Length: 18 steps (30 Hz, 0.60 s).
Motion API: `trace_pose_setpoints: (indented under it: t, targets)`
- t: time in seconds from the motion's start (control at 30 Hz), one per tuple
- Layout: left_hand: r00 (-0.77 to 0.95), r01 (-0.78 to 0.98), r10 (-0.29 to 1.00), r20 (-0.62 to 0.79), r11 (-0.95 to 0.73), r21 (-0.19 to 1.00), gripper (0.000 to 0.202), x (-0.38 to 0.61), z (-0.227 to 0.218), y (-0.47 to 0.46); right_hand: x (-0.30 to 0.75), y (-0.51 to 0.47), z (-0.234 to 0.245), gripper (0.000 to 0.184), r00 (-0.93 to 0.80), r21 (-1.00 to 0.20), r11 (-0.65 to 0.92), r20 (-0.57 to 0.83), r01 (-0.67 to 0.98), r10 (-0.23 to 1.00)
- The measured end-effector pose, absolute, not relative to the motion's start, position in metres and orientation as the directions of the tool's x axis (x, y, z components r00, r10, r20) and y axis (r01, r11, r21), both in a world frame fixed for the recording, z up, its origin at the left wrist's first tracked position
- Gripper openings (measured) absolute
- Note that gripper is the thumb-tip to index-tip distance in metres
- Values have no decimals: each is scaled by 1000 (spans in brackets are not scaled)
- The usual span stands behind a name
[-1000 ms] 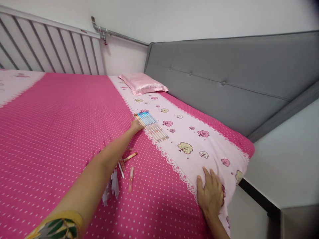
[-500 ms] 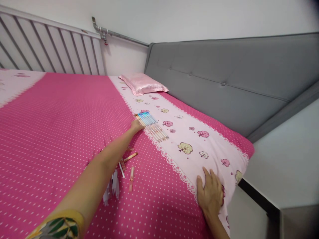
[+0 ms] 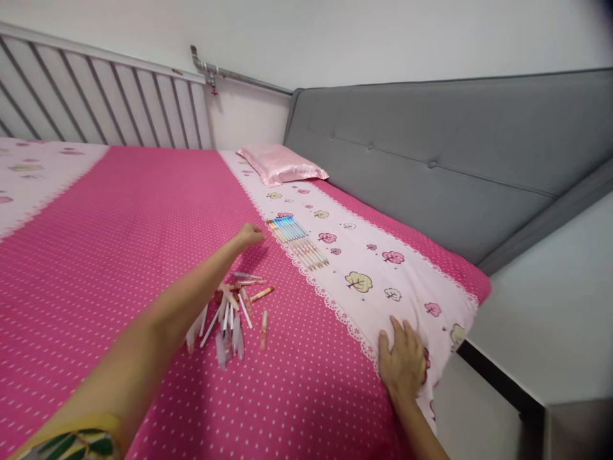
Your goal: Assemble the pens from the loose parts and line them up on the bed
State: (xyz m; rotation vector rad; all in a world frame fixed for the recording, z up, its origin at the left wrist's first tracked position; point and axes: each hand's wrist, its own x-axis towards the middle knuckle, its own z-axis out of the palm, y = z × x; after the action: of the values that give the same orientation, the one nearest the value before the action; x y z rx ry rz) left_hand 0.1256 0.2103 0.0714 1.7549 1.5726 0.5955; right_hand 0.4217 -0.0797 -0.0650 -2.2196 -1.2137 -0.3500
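Observation:
My left hand hovers over the bed just left of a tidy row of pens, apart from it. Its fingers are loosely extended and I see nothing in them. The pens lie side by side on the white tree-print band, some with blue tops, others with orange ones at the left end. Below my forearm a loose pile of pen pieces is scattered on the pink dotted cloth: slim white tubes, pale barrels and an orange-tipped piece. My right hand rests flat on the near edge of the bed, fingers spread, holding nothing.
A pink satin pillow lies at the far end against the grey padded headboard. Beyond the bed stand a white radiator and a pipe along the wall. The bed's edge drops to the floor at right.
My left hand has drawn back leftward from the row of pens, its fingers now off them. More of the loose pile shows. My right hand stays flat on the bed.

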Motion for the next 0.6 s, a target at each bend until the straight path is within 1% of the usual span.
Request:
trace_pose_setpoints:
  t: [0.1,0.17,0.27,0.33,0.43,0.47,0.53,0.6]
  targets:
    - [195,722,977,-82,-87,687,31,103,87,181,422,-81,-63,52,549,-351,-423,489,835,678]
    - [193,768,979,-65,-109,631,26,88,95,155,421,-82,-64,53,550,-347,-426,497,835,671]
    - [196,824,980,-34,-145,548,25,66,97,110,421,-84,-64,53,546,-344,-424,501,837,672]
    - [184,857,983,-18,-152,492,25,53,93,80,420,-85,-63,54,561,-351,-439,471,827,681]
    - [122,911,992,-8,-109,399,24,40,80,39,417,-86,-53,55,632,-398,-502,341,768,696]
    - [106,923,994,-9,-95,372,24,38,76,27,415,-85,-48,56,667,-426,-535,269,730,695]
    - [72,945,997,-23,-61,322,25,35,68,9,410,-81,-36,58,757,-497,-624,111,603,644]
    - [44,962,998,-48,-29,272,23,36,61,-3,400,-74,-25,62,776,-522,-639,72,565,627]
